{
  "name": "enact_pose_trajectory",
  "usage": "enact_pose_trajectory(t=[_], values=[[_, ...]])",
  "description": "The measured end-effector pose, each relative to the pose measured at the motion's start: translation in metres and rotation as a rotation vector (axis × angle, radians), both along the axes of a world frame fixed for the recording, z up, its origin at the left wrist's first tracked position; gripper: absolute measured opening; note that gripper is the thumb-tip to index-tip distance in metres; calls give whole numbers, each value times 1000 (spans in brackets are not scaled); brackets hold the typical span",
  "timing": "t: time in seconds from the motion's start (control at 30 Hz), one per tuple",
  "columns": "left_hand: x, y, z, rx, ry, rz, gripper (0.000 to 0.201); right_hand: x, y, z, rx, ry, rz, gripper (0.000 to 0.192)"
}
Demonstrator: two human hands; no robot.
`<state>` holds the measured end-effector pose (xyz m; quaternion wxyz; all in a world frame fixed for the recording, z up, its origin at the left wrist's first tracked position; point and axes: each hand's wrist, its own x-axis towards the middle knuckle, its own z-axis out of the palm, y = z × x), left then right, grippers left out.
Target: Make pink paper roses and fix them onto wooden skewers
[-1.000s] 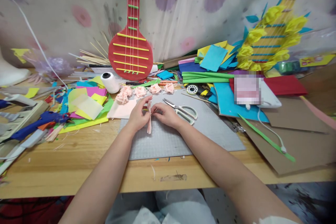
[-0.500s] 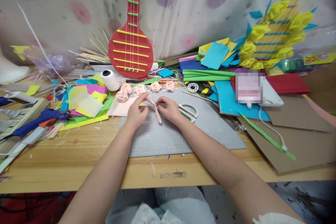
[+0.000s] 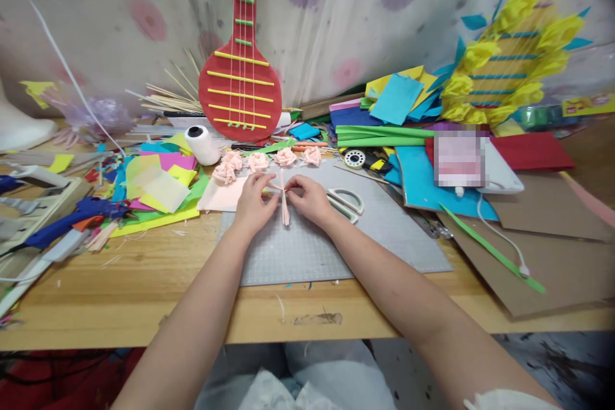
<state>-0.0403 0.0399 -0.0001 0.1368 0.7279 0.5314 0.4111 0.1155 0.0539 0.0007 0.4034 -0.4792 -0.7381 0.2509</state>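
Observation:
A narrow, bunched strip of pale pink paper (image 3: 286,213) stands nearly upright between my hands, gathered thin at its middle, with its lower end fanned a little. My right hand (image 3: 310,200) pinches it at that middle from the right. On the other side my left hand (image 3: 256,200) is closed at the same spot, thumb and fingertips meeting the paper; fingers partly cover the gathered part. Beneath lies the grey cutting mat (image 3: 298,262). Scissors (image 3: 346,203) with pale handles rest just right of my right hand. Several pink paper roses (image 3: 285,155) line the mat's far edge.
A white thread spool (image 3: 202,145) stands behind a pile of coloured paper (image 3: 161,189). Far left are a blue glue gun (image 3: 79,221) and a power strip (image 3: 62,195). A red lute-shaped craft (image 3: 240,90) leans at the back. Cardboard (image 3: 542,256) covers the right side.
The pink paper has turned from leaning left to almost upright. My left hand has come away from its top end and down to the gathered middle. My right hand keeps its pinch.

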Motion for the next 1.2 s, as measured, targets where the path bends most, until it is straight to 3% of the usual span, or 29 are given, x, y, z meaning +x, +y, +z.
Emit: enact_pose_trajectory(t=[0.13, 0.33, 0.53, 0.83, 1.2], values=[[1, -1, 5, 117, 174, 11, 17, 0, -1, 0, 2, -4, -24, 9], [3, -2, 13, 108, 301, -99, 13, 0, 0, -1, 1, -3, 6, 9], [0, -1, 13, 93, 339, -38, 9, 1, 1, -1, 18, -84, 27, 5], [1, -5, 11, -35, 223, 22, 16, -1, 1, -4, 27, -65, 76, 11], [4, -4, 5, -215, -211, -227, 35, 2, 4, -3, -10, 0, 15, 9]])
